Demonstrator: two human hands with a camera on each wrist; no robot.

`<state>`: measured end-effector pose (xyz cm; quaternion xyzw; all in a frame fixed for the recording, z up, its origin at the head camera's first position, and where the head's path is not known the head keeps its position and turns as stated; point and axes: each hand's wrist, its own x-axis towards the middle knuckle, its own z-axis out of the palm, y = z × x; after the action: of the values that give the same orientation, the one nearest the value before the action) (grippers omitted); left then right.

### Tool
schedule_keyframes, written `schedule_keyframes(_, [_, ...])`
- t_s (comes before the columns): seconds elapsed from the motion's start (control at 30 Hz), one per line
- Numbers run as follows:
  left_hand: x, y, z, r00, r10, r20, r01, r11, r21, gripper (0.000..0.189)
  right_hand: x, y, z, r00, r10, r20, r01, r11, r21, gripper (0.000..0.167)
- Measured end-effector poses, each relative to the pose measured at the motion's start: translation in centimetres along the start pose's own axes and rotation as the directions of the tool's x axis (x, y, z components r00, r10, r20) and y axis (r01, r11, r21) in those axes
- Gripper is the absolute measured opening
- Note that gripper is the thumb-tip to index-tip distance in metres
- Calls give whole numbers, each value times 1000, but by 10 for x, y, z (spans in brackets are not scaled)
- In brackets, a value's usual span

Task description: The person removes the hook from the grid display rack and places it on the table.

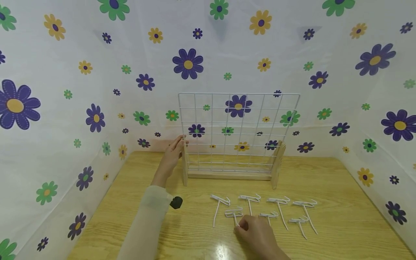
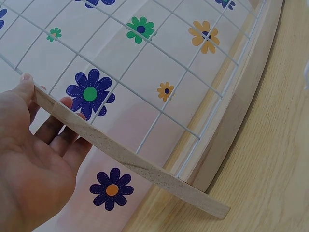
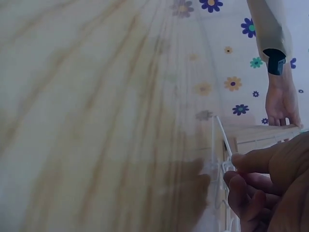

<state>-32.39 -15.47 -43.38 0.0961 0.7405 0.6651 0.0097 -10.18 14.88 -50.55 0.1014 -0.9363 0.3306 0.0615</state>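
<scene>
A white wire grid (image 1: pixel 238 94) stands upright in a wooden frame on the table. My left hand (image 1: pixel 172 153) grips the upper end of the frame's left post (image 1: pixel 185 164); in the left wrist view the thumb lies on one side of that post (image 2: pixel 135 164) and the fingers wrap behind it. In front of the grid, my right hand (image 1: pixel 258 233) pinches the prong of a white wire hook (image 1: pixel 234 213) between thumb and fingertips. The right wrist view shows the thumb and curled fingers of this hand (image 3: pixel 263 179) close at the thin white wire.
Several more white wire hooks lie in two rough rows on the wooden table (image 1: pixel 107 224), among them a hook (image 1: pixel 219 202) at the left and a hook (image 1: pixel 305 206) at the right. Flower-printed sheeting (image 1: pixel 130 50) rises behind and on both sides.
</scene>
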Motion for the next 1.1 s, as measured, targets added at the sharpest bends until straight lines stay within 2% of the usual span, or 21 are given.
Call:
schedule_keyframes(0.2, [0,0,0,1000,6,1,-6,1000,-4,54,-1,2,3,999,5,50,-4,1000,-25,17])
schedule_keyframes(0.6, [-1,0,-1,1000,16,9,-16,1000,1,52,1,5,4,998,-19,61,23,997,-69,21])
schedule_keyframes(1.1, [-1,0,-1,1000,4,19,-4,1000,17,58,1,6,3,996,-12,84,17,998,-55,21])
